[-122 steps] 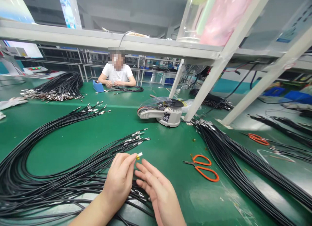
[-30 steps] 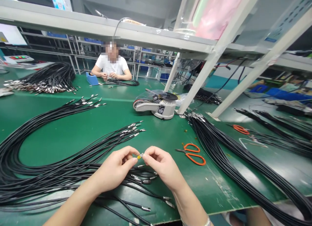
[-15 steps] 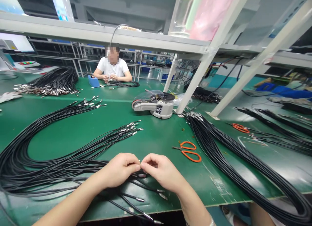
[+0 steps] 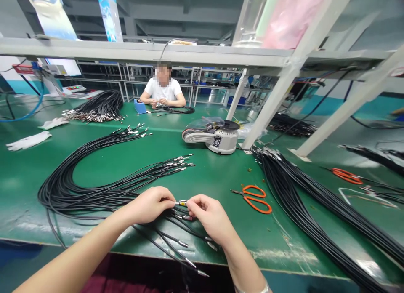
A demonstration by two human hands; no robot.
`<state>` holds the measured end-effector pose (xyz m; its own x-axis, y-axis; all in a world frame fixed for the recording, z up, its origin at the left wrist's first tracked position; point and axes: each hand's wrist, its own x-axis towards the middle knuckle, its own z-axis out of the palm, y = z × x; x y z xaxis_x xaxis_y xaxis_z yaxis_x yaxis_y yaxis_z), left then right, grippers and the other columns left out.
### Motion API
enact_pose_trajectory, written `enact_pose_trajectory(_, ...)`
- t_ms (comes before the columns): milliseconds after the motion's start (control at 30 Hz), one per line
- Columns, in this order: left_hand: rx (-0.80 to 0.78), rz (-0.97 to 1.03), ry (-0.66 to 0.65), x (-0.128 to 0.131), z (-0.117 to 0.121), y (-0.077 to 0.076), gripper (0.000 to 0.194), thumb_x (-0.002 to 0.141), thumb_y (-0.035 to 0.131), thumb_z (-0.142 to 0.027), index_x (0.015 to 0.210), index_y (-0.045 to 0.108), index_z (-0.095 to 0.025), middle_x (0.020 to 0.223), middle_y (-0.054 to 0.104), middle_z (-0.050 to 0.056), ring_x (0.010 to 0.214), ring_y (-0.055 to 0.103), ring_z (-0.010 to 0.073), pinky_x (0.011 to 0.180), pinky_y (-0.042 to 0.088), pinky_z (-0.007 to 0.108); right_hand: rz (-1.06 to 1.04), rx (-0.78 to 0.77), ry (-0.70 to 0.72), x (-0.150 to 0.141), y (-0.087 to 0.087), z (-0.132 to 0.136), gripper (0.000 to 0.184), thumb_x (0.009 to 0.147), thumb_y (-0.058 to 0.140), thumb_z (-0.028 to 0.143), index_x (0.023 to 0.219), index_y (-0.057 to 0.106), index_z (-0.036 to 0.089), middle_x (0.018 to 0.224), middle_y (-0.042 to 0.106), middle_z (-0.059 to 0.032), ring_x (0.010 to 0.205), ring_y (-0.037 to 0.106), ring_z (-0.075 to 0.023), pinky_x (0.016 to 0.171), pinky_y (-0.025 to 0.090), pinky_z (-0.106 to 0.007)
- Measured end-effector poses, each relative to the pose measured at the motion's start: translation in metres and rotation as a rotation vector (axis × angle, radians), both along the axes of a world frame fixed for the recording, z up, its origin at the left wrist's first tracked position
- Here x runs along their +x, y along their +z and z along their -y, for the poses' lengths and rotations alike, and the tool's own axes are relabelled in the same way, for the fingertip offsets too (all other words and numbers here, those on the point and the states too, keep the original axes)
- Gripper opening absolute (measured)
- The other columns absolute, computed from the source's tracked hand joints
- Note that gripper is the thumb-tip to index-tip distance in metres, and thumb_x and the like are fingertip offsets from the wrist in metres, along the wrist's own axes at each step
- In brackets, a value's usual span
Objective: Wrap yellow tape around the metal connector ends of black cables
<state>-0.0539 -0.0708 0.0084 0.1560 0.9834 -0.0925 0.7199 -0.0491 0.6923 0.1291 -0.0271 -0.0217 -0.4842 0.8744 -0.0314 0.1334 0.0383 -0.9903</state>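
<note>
Between my two hands is the metal end of a black cable (image 4: 181, 203), with a yellow band on it. My left hand (image 4: 154, 203) pinches it from the left, thumb against the forefinger. From the right, my right hand (image 4: 206, 213) closes its fingertips at the other side of the yellow band. More cable ends with silver connectors (image 4: 191, 262) fan out below my hands toward the table's front edge. A curved bundle of black cables (image 4: 63, 187) lies to the left, its metal tips pointing right.
Orange-handled scissors (image 4: 256, 198) lie right of my hands. Beyond stands a grey-white tape dispenser (image 4: 217, 137). Another cable bundle (image 4: 293, 204) runs along the right, near the shelf post (image 4: 268, 103). White gloves (image 4: 28, 140) lie at left. A co-worker (image 4: 164, 91) sits across the table.
My hands have drawn slightly apart, and the yellow-banded cable end now shows between them. The view has swung left, bringing the white gloves into sight.
</note>
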Motion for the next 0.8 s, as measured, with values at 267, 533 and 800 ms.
enact_pose_trajectory(267,-0.027,0.075,-0.042,0.008,0.003,-0.001,0.030,0.082,0.043,-0.036,0.075,0.064,-0.016,0.071,0.063,0.000,0.068,0.054,0.0146,0.063,0.038,0.022,-0.023,0.027,-0.062,0.000,-0.003,0.008,0.022,0.074,0.062,0.036,0.067,0.062,0.015,0.060,0.062,-0.0010,0.059,0.058,-0.0147,0.061,0.048,-0.026)
enact_pose_trajectory(533,-0.021,0.136,-0.028,0.015,0.003,-0.002,0.028,0.079,0.048,-0.036,0.073,0.066,-0.016,0.069,0.063,0.000,0.067,0.053,0.0140,0.062,0.038,0.021,-0.009,0.078,-0.056,0.002,-0.004,0.015,0.022,0.076,0.060,0.036,0.069,0.064,0.015,0.063,0.063,-0.0014,0.063,0.058,-0.0153,0.062,0.046,-0.026)
enact_pose_trajectory(800,0.033,0.016,0.012,0.029,0.006,-0.009,0.024,0.079,0.046,-0.027,0.068,0.064,-0.016,0.066,0.062,0.001,0.064,0.054,0.0146,0.060,0.037,0.023,0.036,0.087,-0.098,0.001,-0.003,0.017,0.019,0.075,0.059,0.030,0.062,0.060,0.016,0.058,0.059,0.0009,0.058,0.054,-0.0140,0.059,0.043,-0.025)
